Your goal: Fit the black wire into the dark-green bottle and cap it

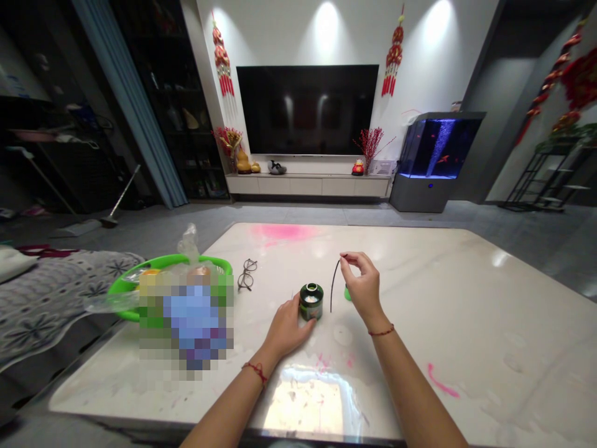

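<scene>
The jar [311, 306] was gripped by the L hand [286, 328], w/ fingers wrapped round its left side & thumb laid along its near side; it was seated upright on the counter [420, 292], just right of that hand. Its mouth was left uncovered. The strip [333, 286], thin, dark & slightly bowed, was pinched at its upper end btwn thumb & fingertips of the R hand [364, 280]. It was hung left of that hand, in the gap btwn it & the jar, apart from the jar; whether its lower end was rested on the counter couldn't be told.

A green cap [347, 293] was partly hidden by the R hand. Glasses [247, 274] were placed beyond the L hand, to its left, & a basket [177, 259] was set farther left.

For good control, the jar seemed best held flat & low, w/ its mouth clear of fingers. As the strip was judged bendy, sway was to be expected from such a high pinch; a lower one was advisable, but light, lest it be kinked. A raised R wrist was recommended so the cap wasn't knocked.
</scene>
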A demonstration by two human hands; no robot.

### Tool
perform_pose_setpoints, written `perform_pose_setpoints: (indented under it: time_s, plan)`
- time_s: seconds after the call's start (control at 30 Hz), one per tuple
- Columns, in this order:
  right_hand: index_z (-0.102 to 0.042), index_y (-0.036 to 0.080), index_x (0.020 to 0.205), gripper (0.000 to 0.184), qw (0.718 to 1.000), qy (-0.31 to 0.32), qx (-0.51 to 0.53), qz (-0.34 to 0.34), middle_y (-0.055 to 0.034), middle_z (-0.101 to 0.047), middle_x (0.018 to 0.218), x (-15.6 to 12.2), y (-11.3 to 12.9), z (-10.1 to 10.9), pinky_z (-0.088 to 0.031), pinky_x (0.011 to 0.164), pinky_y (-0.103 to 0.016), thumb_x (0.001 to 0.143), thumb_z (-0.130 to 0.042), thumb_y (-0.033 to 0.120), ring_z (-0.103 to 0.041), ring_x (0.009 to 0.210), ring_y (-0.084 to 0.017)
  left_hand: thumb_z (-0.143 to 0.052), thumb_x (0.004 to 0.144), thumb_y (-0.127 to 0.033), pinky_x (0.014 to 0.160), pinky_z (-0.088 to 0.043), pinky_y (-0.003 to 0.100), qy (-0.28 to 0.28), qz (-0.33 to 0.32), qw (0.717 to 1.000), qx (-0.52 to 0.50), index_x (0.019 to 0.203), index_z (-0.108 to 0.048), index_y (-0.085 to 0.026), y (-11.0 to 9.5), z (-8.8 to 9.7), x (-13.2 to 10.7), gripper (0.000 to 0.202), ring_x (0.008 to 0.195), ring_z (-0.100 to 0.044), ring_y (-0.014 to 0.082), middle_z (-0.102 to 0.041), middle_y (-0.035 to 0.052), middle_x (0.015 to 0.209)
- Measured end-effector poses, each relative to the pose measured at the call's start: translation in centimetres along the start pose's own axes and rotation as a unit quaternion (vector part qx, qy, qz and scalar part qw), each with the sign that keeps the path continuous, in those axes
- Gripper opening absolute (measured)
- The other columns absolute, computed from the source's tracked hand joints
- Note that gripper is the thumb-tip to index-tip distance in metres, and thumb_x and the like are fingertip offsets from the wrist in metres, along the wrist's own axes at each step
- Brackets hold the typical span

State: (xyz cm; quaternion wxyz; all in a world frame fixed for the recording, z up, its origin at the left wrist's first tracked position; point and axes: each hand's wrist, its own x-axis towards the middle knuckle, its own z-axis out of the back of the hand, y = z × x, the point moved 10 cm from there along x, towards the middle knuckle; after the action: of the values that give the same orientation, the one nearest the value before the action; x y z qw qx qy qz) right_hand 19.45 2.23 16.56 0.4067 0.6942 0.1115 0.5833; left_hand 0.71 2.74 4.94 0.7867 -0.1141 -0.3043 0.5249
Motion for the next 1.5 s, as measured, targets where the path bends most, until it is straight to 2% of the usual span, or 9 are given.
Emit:
perform_pose_setpoints:
  time_s: [0.17, 0.3, 0.6, 0.8, 0.9, 1.03, 1.13, 1.33, 1.5]
  plan:
    - [-0.060, 0.016, 0.082, 0.018, 0.997, 0.032, 0.044, -0.063, -0.0047, -0.064, 0.082, -0.9, -1.9, -1.2, -0.049, 0.077, -0.031, 0.079, -0.055, 0.033, -0.060, 0.079, -0.015, -0.057, 0.073, -0.033, 0.085, -0.042, 0.037, 0.003, -0.002, 1.000, 0.002, 0.118, -0.043, -0.018, -0.1, 0.0, 0.0, 0.050, 0.096, -0.057, 0.0260, -0.061, 0.0099, 0.104]
    - [-0.062, 0.017, 0.084, 0.019, 0.994, 0.030, 0.055, -0.090, -0.0052, -0.066, 0.083, -1.8, -2.8, -1.3, -0.049, 0.076, -0.031, 0.079, -0.056, 0.034, -0.061, 0.079, -0.016, -0.057, 0.073, -0.033, 0.084, -0.042, 0.038, 0.006, -0.001, 1.000, 0.010, 0.116, -0.044, -0.018, -0.1, -0.1, 0.0, 0.047, 0.094, -0.057, 0.0259, -0.061, 0.0098, 0.102]
    - [-0.066, 0.017, 0.082, 0.020, 0.991, 0.051, 0.042, -0.120, -0.0065, -0.067, 0.083, -4.4, -5.2, -1.4, -0.049, 0.076, -0.032, 0.078, -0.057, 0.034, -0.062, 0.079, -0.017, -0.057, 0.072, -0.033, 0.081, -0.043, 0.036, -0.005, -0.002, 1.000, 0.011, 0.115, -0.044, -0.019, -0.3, 0.2, 0.0, 0.048, 0.093, -0.058, 0.0255, -0.062, 0.0089, 0.101]
    - [-0.068, 0.017, 0.080, 0.022, 0.990, 0.054, 0.026, -0.128, -0.0065, -0.066, 0.081, -5.1, -5.7, -1.1, -0.049, 0.071, -0.031, 0.076, -0.058, 0.036, -0.061, 0.077, -0.017, -0.057, 0.072, -0.033, 0.081, -0.044, 0.036, -0.003, 0.000, 1.000, 0.014, 0.114, -0.045, -0.018, -0.3, 0.2, 0.0, 0.046, 0.091, -0.058, 0.0255, -0.062, 0.0093, 0.099]
    - [-0.068, 0.016, 0.081, 0.025, 0.985, 0.019, 0.042, -0.165, -0.0073, -0.067, 0.083, -5.1, -6.4, 0.1, -0.050, 0.070, -0.031, 0.073, -0.061, 0.039, -0.061, 0.076, -0.017, -0.057, 0.073, -0.034, 0.081, -0.043, 0.036, -0.002, 0.002, 1.000, 0.011, 0.115, -0.044, -0.018, -0.3, 0.2, 0.0, 0.047, 0.092, -0.058, 0.0253, -0.062, 0.0095, 0.100]
    - [-0.066, 0.013, 0.084, 0.033, 0.960, -0.090, 0.102, -0.244, -0.0069, -0.067, 0.080, -5.0, -7.8, 2.7, -0.051, 0.068, -0.031, 0.068, -0.066, 0.041, -0.062, 0.070, -0.016, -0.057, 0.073, -0.034, 0.082, -0.043, 0.037, 0.004, 0.003, 1.000, 0.015, 0.116, -0.043, -0.017, -0.2, 0.0, 0.0, 0.048, 0.093, -0.057, 0.0255, -0.061, 0.0101, 0.101]
    - [-0.065, 0.013, 0.083, 0.033, 0.936, -0.162, 0.165, -0.266, -0.0047, -0.067, 0.081, -4.3, -8.1, 3.5, -0.052, 0.069, -0.030, 0.064, -0.070, 0.040, -0.063, 0.067, -0.014, -0.057, 0.073, -0.036, 0.082, -0.043, 0.037, 0.002, 0.008, 1.000, 0.017, 0.119, -0.042, -0.017, -0.1, 0.0, -0.1, 0.052, 0.091, -0.058, 0.0255, -0.061, 0.0103, 0.100]
    - [-0.064, 0.015, 0.083, 0.031, 0.888, -0.190, 0.317, -0.273, 0.0006, -0.065, 0.074, -2.4, -8.0, 1.3, -0.052, 0.072, -0.026, 0.060, -0.074, 0.035, -0.061, 0.065, -0.009, -0.057, 0.072, -0.037, 0.082, -0.043, 0.038, -0.001, 0.006, 1.000, 0.012, 0.122, -0.040, -0.018, 0.0, 0.0, -0.1, 0.056, 0.092, -0.057, 0.0257, -0.061, 0.0103, 0.101]
    - [-0.064, 0.017, 0.083, 0.030, 0.874, -0.170, 0.347, -0.295, 0.0015, -0.064, 0.075, -3.7, -8.6, -0.3, -0.051, 0.068, -0.023, 0.061, -0.074, 0.035, -0.059, 0.062, -0.007, -0.058, 0.072, -0.035, 0.082, -0.043, 0.037, -0.006, 0.002, 1.000, 0.005, 0.121, -0.041, -0.019, -0.1, 0.1, -0.1, 0.055, 0.093, -0.058, 0.0253, -0.062, 0.0094, 0.101]
